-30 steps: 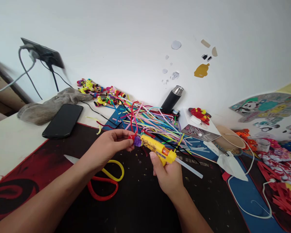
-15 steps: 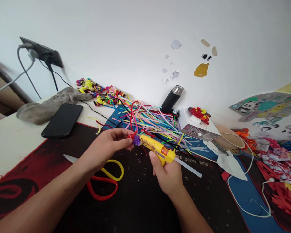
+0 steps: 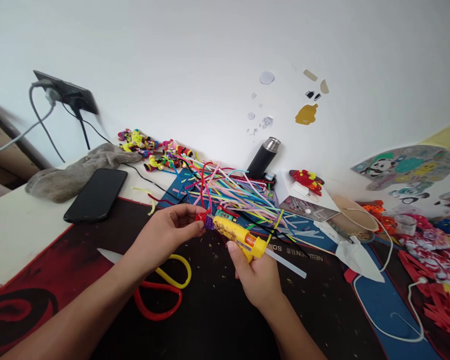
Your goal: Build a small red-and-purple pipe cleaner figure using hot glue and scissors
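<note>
My left hand [image 3: 163, 233] pinches a small red and purple pipe-cleaner piece [image 3: 205, 220] above the dark desk mat [image 3: 217, 310]. My right hand [image 3: 258, 278] grips a yellow glue gun [image 3: 240, 236] whose nozzle touches that piece; a clear glue stick [image 3: 287, 263] pokes out of its back. Both hands hover over the middle of the mat, just in front of a heap of coloured pipe cleaners [image 3: 232, 192].
Red and yellow scissors [image 3: 164, 287] lie under my left wrist. A black phone [image 3: 96, 195] and grey cloth [image 3: 72, 172] sit at left, a black flask [image 3: 263, 158] by the wall, a white cable [image 3: 386, 295] and red paper scraps [image 3: 440, 295] at right.
The view tilted slightly, so everything sits a little lower in the frame. Both hands keep the glue gun's tip against the small piece, shifted a little to the left.
</note>
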A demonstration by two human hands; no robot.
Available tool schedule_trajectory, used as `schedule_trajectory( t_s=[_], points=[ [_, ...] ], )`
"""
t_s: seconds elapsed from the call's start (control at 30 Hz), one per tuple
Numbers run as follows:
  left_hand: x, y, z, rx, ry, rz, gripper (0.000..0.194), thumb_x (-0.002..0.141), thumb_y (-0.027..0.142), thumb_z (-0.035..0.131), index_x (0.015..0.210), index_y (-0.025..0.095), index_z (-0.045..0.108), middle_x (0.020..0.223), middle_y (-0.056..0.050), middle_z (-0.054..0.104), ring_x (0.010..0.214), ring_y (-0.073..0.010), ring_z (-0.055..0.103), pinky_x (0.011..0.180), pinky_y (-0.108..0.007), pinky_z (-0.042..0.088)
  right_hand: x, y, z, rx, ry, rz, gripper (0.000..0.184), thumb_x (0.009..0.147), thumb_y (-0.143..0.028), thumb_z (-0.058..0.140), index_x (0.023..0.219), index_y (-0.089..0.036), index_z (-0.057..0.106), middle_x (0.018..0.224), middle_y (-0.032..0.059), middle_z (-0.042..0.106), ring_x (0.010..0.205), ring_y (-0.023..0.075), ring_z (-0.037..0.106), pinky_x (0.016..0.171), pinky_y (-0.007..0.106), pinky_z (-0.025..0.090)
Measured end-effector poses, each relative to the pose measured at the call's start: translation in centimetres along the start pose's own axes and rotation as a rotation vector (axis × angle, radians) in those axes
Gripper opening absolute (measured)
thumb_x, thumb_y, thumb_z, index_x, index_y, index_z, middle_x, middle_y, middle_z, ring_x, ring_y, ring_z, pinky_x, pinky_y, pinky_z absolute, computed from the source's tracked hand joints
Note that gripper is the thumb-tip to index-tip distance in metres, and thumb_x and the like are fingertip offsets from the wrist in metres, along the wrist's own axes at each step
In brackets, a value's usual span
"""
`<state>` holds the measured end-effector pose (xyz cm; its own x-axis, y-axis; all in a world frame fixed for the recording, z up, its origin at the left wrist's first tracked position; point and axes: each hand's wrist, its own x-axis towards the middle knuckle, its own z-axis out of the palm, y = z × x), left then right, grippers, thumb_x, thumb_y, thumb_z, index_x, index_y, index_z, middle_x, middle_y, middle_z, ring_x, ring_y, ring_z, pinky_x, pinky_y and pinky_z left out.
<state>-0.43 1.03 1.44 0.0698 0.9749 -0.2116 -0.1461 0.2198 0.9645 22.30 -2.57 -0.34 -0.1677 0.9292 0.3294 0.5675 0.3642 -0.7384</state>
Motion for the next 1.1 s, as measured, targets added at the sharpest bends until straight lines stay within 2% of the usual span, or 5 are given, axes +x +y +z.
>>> schedule_trajectory(
  t_s=[0.37, 0.6, 0.93, 1.1],
  points=[
    [-0.25, -0.62, -0.05, 0.197, 0.011, 0.125, 0.048, 0.073, 0.051, 0.088, 0.108, 0.019, 0.081, 0.093, -0.006, 0.085, 0.084, -0.0249, 0.077, 0.076, -0.032, 0.058, 0.13, -0.19, -0.19, -0.048, -0.032, 0.009, 0.048, 0.109, -0.050, 0.059, 0.071, -0.024, 0.069, 0.045, -0.0021, 0.054, 0.044, 0.0183, 0.059, 0.048, 0.026, 0.044],
    [-0.50, -0.16, 0.06, 0.259, 0.040, 0.143, 0.048, 0.073, 0.053, 0.085, 0.106, 0.018, 0.082, 0.089, -0.006, 0.084, 0.077, -0.0241, 0.075, 0.070, -0.032, 0.057, 0.17, -0.35, -0.17, -0.045, -0.028, -0.003, 0.049, 0.109, -0.049, 0.059, 0.067, -0.024, 0.065, 0.045, -0.0025, 0.053, 0.041, 0.0169, 0.056, 0.045, 0.026, 0.043],
    [-0.32, -0.16, -0.03, 0.134, 0.014, 0.054, 0.050, 0.066, 0.049, 0.093, 0.104, 0.019, 0.083, 0.088, -0.005, 0.084, 0.079, -0.0229, 0.076, 0.073, -0.030, 0.059, 0.26, -0.40, -0.19, -0.042, -0.040, 0.019, 0.048, 0.107, -0.048, 0.060, 0.065, -0.025, 0.063, 0.044, -0.0022, 0.054, 0.041, 0.0166, 0.056, 0.045, 0.025, 0.043],
    [-0.18, -0.33, -0.13, 0.117, 0.011, 0.034, 0.046, 0.065, 0.047, 0.095, 0.101, 0.019, 0.083, 0.087, -0.004, 0.084, 0.078, -0.0210, 0.075, 0.072, -0.028, 0.058, 0.27, -0.46, -0.30, -0.069, -0.036, -0.016, 0.047, 0.108, -0.045, 0.060, 0.066, -0.024, 0.064, 0.044, -0.0032, 0.054, 0.041, 0.0167, 0.057, 0.050, 0.026, 0.045]
  ],
)
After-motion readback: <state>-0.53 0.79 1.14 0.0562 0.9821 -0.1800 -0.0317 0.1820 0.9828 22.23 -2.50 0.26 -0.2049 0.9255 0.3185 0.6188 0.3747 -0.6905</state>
